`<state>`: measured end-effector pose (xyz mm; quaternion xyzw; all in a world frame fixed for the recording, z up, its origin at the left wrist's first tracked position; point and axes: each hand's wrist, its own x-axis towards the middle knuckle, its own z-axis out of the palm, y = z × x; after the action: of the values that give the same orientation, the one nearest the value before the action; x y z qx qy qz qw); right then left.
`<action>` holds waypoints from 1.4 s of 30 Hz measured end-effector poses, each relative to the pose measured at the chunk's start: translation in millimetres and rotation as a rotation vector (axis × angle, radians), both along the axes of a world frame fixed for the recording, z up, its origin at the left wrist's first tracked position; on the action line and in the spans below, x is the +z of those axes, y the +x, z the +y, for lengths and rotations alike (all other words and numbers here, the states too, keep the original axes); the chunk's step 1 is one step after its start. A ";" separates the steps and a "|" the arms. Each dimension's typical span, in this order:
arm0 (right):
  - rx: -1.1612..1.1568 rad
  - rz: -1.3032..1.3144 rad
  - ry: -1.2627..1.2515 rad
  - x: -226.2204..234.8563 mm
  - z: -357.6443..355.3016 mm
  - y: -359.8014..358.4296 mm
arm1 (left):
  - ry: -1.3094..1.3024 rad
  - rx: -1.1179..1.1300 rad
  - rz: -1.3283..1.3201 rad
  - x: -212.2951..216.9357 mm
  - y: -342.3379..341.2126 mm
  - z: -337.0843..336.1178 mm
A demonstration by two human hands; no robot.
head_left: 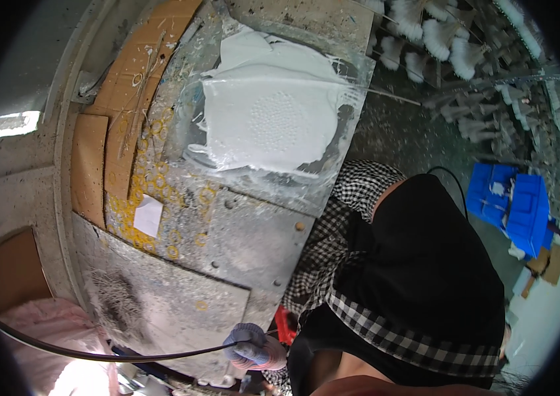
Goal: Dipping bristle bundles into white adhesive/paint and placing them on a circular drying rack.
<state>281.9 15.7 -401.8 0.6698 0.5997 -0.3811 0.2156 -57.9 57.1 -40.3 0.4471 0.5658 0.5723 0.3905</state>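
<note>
My left hand [247, 347], in a grey-purple knit glove with a pinkish cuff, is closed at the near end of the worktable. Its fingers are curled round a dark thin rod [141, 358], which bends toward the left rim; whether it is stiff or a cable I cannot tell. My right arm, in a black-and-white checked sleeve [367, 186], comes down beside the table's right edge, with its hand hidden. Beyond lies a wide sheet of glossy white paste [280, 112] on a grey board [349, 142], its middle dotted with small round dents.
A white paper [149, 216] lies among yellow ring stains. Cardboard strips [89, 168] line the left side, and grey bristle-like strands [116, 298] lie nearer. A thin stick [392, 96] juts past the board. White-tufted brushes [438, 36] and a blue bin [524, 208] are at right.
</note>
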 end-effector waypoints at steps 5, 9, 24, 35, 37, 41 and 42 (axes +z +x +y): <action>0.118 0.025 0.142 -5.6 -0.8 60.8 | 0.076 -0.014 0.049 -22.7 47.4 -54.6; 0.269 0.047 0.263 58.8 -4.5 93.7 | 0.152 0.054 0.131 -7.0 40.9 -108.2; -0.736 2.082 0.091 375.6 107.1 93.2 | -0.125 0.081 0.430 15.4 27.1 -102.8; -0.543 1.393 0.811 486.5 321.7 -9.4 | -0.182 -0.240 0.355 44.6 -22.0 -34.7; -0.561 1.262 0.821 487.3 388.1 -30.6 | -0.275 -0.189 0.430 57.0 -39.5 -23.0; -0.583 0.915 1.077 486.3 512.2 -12.9 | -0.102 -0.059 0.695 45.4 -95.6 15.9; -0.584 0.908 1.079 487.6 523.9 -11.1 | -0.078 -0.050 0.803 51.9 -106.9 22.4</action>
<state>270.8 539.6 85.8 0.5911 0.5313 -0.3147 -0.5189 -164.8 79.4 11.6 0.6337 0.6835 0.3206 0.1688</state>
